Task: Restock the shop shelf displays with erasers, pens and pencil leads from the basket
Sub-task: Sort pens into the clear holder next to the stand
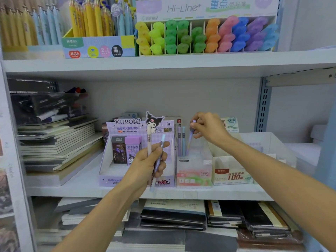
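Note:
My left hand (148, 165) grips two pencils upright in front of the middle shelf: a purple-and-blue pencil (158, 160) and a cream pencil (149, 140). My right hand (209, 127) pinches a purple pencil (190, 140) by its top end, its lower end inside the clear Fruit Soda display box (194, 171). Two more pencils (181, 140) stand at the back of that box. The Kuromi lead display box (127, 135) stands left of it with lead cases (132, 149) inside. The basket is out of view.
A lead box marked 100 (232, 176) and white trays (269, 142) stand to the right. Stacked notebooks (60, 142) fill the shelf's left. Highlighters (205, 36) and pens (89, 19) line the upper shelf (163, 64). Notebooks (174, 213) lie on the lower shelf.

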`<state>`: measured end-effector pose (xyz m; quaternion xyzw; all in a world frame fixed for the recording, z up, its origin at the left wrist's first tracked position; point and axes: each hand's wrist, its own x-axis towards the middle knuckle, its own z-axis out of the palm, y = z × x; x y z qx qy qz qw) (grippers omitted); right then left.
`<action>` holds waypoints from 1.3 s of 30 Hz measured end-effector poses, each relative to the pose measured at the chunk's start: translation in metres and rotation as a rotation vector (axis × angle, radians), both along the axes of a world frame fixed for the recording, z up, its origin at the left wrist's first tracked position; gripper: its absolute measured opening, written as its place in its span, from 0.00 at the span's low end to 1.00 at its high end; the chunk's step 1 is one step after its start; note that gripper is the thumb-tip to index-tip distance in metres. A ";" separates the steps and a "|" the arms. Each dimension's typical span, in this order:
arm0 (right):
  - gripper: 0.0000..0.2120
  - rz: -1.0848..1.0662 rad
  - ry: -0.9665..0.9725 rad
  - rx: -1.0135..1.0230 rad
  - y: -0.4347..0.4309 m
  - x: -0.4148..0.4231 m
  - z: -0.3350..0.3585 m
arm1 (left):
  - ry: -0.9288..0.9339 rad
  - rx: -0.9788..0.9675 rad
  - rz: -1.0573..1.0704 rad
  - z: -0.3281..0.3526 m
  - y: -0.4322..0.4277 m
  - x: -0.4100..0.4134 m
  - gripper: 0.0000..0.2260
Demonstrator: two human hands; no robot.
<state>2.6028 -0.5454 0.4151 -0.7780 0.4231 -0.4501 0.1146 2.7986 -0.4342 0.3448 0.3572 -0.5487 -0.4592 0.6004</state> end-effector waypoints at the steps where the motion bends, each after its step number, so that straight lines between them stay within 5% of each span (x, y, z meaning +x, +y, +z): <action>1: 0.07 0.001 0.020 -0.001 -0.001 -0.001 0.002 | 0.023 0.001 -0.002 0.000 -0.001 0.002 0.13; 11: 0.05 -0.022 -0.002 -0.059 -0.014 0.009 -0.007 | 0.079 0.011 -0.102 -0.007 -0.005 0.003 0.12; 18: 0.06 -0.120 0.191 -0.103 -0.011 0.014 -0.011 | 0.077 -0.004 -0.085 -0.010 -0.004 -0.001 0.10; 21: 0.09 -0.046 0.056 -0.140 0.007 0.012 -0.004 | 0.041 -0.028 -0.068 -0.012 -0.002 -0.005 0.09; 25: 0.15 0.259 -0.157 0.224 0.044 0.013 -0.008 | 0.009 -0.063 -0.040 -0.012 0.001 -0.014 0.08; 33: 0.07 0.450 -0.351 0.392 0.065 0.006 -0.007 | -0.039 -0.017 -0.025 -0.007 0.010 -0.027 0.12; 39: 0.12 0.464 -0.459 0.441 0.070 -0.003 -0.006 | -0.074 0.012 -0.070 -0.003 0.015 -0.031 0.12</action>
